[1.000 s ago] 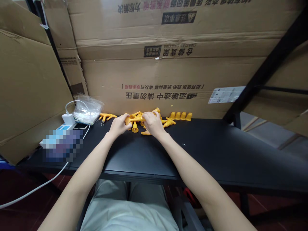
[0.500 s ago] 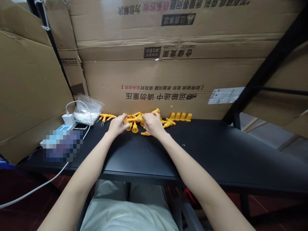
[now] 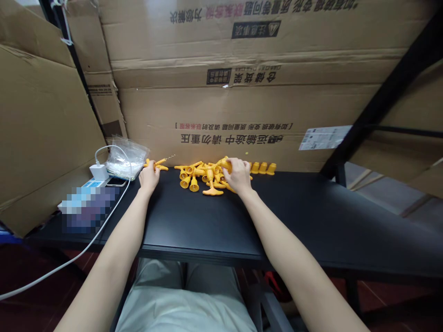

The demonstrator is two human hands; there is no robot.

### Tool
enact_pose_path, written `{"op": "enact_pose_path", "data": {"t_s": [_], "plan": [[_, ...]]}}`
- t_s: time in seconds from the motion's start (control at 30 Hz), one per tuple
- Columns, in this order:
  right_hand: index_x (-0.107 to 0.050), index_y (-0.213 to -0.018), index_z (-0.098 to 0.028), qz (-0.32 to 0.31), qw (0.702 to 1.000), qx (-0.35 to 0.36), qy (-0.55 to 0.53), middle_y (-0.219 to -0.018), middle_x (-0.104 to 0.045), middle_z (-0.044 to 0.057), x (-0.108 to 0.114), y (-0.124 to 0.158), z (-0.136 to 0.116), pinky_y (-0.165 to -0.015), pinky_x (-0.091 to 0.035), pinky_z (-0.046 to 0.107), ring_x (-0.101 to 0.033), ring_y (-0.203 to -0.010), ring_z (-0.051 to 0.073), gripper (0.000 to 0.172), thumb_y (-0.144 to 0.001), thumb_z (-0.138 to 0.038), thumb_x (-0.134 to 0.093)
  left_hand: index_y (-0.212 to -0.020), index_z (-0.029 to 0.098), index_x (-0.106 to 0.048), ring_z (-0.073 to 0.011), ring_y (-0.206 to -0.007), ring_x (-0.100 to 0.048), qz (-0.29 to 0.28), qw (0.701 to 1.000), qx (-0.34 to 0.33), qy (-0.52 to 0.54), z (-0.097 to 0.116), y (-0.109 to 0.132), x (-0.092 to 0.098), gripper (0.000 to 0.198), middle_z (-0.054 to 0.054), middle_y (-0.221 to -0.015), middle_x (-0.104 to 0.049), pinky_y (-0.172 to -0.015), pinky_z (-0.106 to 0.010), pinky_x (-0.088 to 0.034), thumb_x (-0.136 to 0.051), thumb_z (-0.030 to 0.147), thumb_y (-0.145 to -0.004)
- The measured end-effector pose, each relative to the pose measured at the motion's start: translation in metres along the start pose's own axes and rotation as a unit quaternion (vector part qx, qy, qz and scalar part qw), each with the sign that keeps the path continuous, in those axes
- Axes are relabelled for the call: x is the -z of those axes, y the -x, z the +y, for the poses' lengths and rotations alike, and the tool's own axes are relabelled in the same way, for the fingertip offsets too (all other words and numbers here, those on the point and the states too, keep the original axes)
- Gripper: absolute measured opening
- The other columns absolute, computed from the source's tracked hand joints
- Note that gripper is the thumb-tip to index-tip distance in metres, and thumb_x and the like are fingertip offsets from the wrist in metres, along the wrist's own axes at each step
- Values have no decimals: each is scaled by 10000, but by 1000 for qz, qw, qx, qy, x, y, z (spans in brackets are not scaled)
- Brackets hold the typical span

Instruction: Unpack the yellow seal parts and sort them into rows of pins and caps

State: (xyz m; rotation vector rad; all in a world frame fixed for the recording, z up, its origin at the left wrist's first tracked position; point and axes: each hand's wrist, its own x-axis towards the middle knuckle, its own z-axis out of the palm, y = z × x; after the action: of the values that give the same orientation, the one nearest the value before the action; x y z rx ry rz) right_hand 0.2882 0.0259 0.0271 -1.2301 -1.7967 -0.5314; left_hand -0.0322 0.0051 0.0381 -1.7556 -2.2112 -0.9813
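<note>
I stood in what looked like a makeshift workshop corner: printed cardboard sheets [image 3: 214,106] walled in a black table [image 3: 200,219] beside a dark post [image 3: 387,92], with similar yellow plastic parts [image 3: 194,186] heaped together.

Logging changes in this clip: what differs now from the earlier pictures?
The left hand moved left from the yellow pile and now holds a yellow corkscrew, its metal spiral exposed. The right hand moved right, apart from it, its grip partly hidden. The white charger and plastic bag stayed put.
</note>
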Motion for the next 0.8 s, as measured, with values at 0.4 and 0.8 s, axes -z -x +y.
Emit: {"op": "enact_pose_path", "data": {"t_s": [0.4, 0.8], "plan": [[-570, -1082, -150, 55, 974, -220, 8, -1131, -577, 172, 5, 13, 50, -930, -328, 443, -484, -1084, 301, 326, -847, -358, -483, -1213, 230, -556, -191, -1099, -592, 7, 993, -68, 93, -14, -5, -16, 481, -67, -1168, -641, -935, -320, -469, -399, 63, -790], [-654, -1027, -186, 52, 845, -533, -9, -1043, -661, 110, 2, 35, 107, -914, -361, 471, -554, -1010, 286, 305, -765, -318, -570, -1222, 254, -506, -281, -1284, -431, -75, 994, -22, 79, -19, -10, -39, 373, -99, -1326, -545, -1074, -663, -221, -381, 205, -873]]}}
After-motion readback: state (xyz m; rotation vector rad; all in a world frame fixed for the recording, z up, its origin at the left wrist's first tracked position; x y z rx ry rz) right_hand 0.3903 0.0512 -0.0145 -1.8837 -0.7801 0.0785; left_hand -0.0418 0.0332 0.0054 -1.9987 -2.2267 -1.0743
